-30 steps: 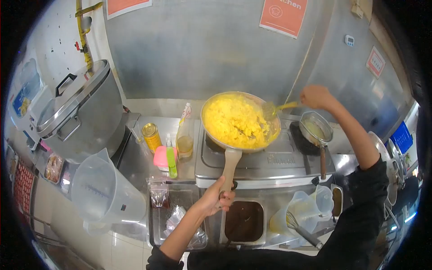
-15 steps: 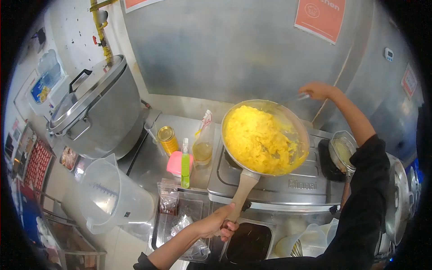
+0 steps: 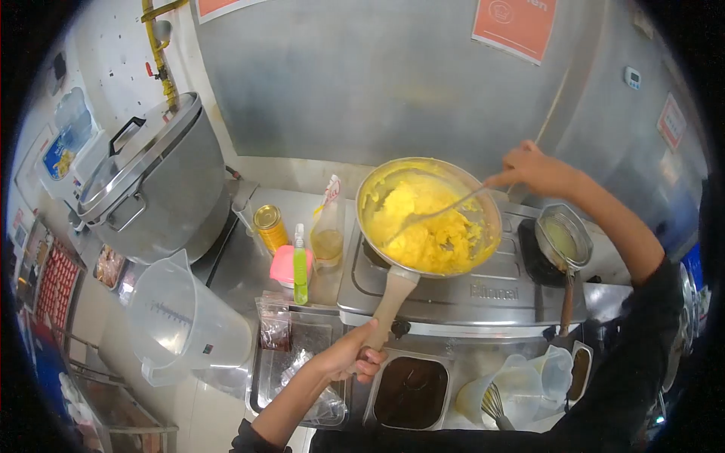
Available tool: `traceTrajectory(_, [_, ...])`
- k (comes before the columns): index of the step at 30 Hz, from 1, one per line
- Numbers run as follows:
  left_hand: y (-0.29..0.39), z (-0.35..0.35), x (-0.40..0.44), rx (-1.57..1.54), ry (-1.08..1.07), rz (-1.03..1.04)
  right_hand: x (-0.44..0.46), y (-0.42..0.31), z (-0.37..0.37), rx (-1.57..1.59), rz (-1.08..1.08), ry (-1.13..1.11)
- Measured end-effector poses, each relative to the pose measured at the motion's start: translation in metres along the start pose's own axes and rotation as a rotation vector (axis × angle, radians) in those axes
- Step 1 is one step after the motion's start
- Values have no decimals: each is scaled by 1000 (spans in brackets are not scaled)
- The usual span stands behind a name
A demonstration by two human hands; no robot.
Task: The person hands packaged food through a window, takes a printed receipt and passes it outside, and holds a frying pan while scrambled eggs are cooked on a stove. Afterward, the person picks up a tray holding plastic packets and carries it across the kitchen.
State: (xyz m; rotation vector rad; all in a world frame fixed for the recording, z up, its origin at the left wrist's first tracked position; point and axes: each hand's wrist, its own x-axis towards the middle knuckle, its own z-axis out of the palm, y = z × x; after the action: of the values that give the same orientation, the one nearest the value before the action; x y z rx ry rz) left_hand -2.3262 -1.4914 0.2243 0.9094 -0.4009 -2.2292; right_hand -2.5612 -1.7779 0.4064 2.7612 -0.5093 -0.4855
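I have two grips at work here, each closed around one handle. My left grip (image 3: 356, 358) is wrapped firmly about the pale handle of one frying pan (image 3: 448, 171). My right grip (image 3: 538, 172) is closed on the shaft of one long metal utensil (image 3: 453, 206), which slants down across the pan, its far end in the egg.

The one frying pan is over the left part of the Rinnai gas stove (image 3: 445, 298), tilted, though I cannot tell whether its base touches the burner. One heap of yellow scrambled egg (image 3: 423, 204) fills most of it, with smears up its wall. One wooden-handled strainer (image 3: 581, 235) sits at the stove's right end.

On the bench (image 3: 226, 275) to the left I count one yellow can (image 3: 269, 225), one pink-lidded tub (image 3: 282, 266) with one green tool (image 3: 300, 275) just beside it, and one clear bottle-like container (image 3: 328, 243) partly filled with liquid. Beyond these are one large lidded metal pot (image 3: 170, 189) and one big translucent measuring jug (image 3: 215, 325).

Nearest me are one metal tray (image 3: 336, 325) holding plastic packets, one steel container (image 3: 447, 377) of something dark brown, two smaller translucent jugs (image 3: 557, 371), and one whisk (image 3: 495, 406).
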Motion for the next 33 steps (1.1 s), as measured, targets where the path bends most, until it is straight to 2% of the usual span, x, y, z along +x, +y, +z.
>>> traceTrajectory(2, [-4,-4,1,-14,-3,-2,-43,-27,0,-105,17,105])
traceTrajectory(5, [-3,4,-1,-42,81,23,-105,-61,19,-89,155,-13])
traceTrajectory(9, [-8,-1,2,-47,15,69,-147,-100,-14,-12,386,-55])
traceTrajectory(11, [-10,0,3,-44,16,64,-158,-104,-27,-13,417,72])
traceTrajectory(12, [-10,1,3,-52,28,69,-161,-107,-36,-14,425,68])
traceTrajectory(15, [-11,0,3,-8,-26,93,-140,-131,-68,-131,421,19])
traceTrajectory(17, [-11,-2,4,-18,-37,95,-124,-141,-77,-264,364,-237])
traceTrajectory(20, [-14,-5,5,-37,-58,89,-109,-139,-63,-88,284,-303])
traceTrajectory(27, [-12,-5,3,-12,-98,95,-69,-171,-35,135,211,-219])
traceTrajectory(29, [-13,-6,7,-21,-99,93,-43,-179,-31,312,218,-11])
traceTrajectory(33, [-14,2,4,-35,-55,109,13,-205,-24,332,289,106])
